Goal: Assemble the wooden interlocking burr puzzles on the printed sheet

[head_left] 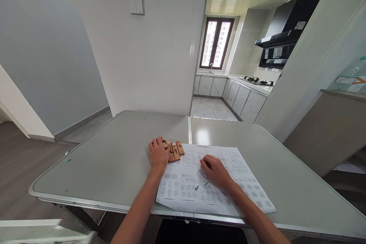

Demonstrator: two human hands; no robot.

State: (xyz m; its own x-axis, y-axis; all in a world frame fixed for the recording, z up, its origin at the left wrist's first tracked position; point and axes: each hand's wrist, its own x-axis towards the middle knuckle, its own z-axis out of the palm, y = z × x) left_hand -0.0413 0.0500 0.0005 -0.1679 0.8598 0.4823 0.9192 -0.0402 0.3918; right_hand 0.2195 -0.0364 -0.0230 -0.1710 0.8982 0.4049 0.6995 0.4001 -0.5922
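Note:
My left hand [159,153] rests on a small cluster of flat wooden puzzle pieces [176,153], with its fingers bent over the left-hand ones and its thumb against them. The pieces are brown, with cut-out notches and dark marks on them; my fingers hide part of the cluster. My right hand [214,168] lies on a large printed paper sheet [211,207], its fingers curled closed. A dark patch shows inside those fingers, but I cannot make out whether it is an object or shadow. Rows of small line diagrams and a few handwritten ticks cover the sheet.
The grey folding table [108,167] has a metal rim and a centre seam. A small teal bit [68,160] and a white bit [66,153] lie near its left edge. Behind stands a white wall [148,65]; a plastic bottle [353,78] stands on a ledge at right.

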